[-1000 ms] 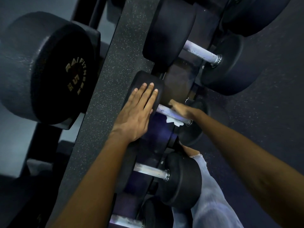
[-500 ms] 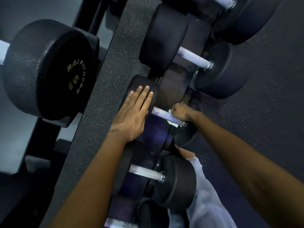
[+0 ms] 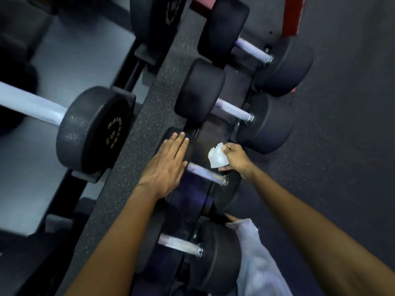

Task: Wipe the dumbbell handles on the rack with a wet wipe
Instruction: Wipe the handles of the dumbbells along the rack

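The right hand (image 3: 234, 158) is closed around a crumpled white wet wipe (image 3: 218, 157), pinched between thumb and curled fingers, and hovers just above the bare handle (image 3: 206, 173) of the dumbbell in the middle of the rack (image 3: 215, 133), not touching it. The left hand (image 3: 168, 167) lies flat and open, fingers together, on that dumbbell's near-side head (image 3: 190, 144), holding nothing. To do this well, wrap the wipe fully round the next handle (image 3: 232, 110) and draw it end to end (a fresh fold of wipe probably helps), steadying the weight against rolling.
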`<state>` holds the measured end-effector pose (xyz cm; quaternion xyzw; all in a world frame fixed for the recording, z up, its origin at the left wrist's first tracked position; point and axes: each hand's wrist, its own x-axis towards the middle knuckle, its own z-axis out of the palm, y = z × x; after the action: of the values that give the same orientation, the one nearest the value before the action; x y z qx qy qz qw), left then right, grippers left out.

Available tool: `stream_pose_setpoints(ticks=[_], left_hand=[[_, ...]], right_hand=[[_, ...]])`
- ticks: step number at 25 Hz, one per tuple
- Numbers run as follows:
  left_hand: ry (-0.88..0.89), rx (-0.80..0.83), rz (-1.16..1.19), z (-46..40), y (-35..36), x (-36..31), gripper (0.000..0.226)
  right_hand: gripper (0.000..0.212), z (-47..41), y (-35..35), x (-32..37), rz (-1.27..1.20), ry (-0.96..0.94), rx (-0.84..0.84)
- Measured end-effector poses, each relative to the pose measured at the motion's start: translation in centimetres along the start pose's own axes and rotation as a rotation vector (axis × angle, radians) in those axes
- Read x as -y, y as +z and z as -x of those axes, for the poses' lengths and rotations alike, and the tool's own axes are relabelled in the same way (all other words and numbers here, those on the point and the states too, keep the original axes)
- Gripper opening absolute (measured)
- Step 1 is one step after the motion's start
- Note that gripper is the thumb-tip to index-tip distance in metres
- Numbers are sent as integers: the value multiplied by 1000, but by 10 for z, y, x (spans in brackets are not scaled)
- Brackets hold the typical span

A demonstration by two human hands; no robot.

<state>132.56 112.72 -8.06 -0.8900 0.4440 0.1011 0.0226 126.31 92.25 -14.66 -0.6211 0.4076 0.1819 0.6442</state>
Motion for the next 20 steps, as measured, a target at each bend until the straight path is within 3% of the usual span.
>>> stream_pose_setpoints(ticks=[3, 6, 13, 15, 18, 20], left_hand=[[10, -40, 38, -33, -17, -2, 58], [7, -65, 51, -73, -23, 0, 55], [-42, -46, 13, -160, -26, 7, 59], [-39, -46, -60, -179, -24, 13, 59], [-14, -24, -129, -202, -19, 25, 58], [19, -24, -151, -210, -15, 28, 58]], right_hand=[[20, 3, -14, 29, -381, 23, 65], [15, -14, -31, 51, -395, -66, 57], [10, -86, -72, 84, 382, -387, -486], [23, -106, -68, 89, 599, -513, -454], [33, -123, -45, 87, 944, -710, -212], [38, -127, -36, 80, 1024, -774, -146]])
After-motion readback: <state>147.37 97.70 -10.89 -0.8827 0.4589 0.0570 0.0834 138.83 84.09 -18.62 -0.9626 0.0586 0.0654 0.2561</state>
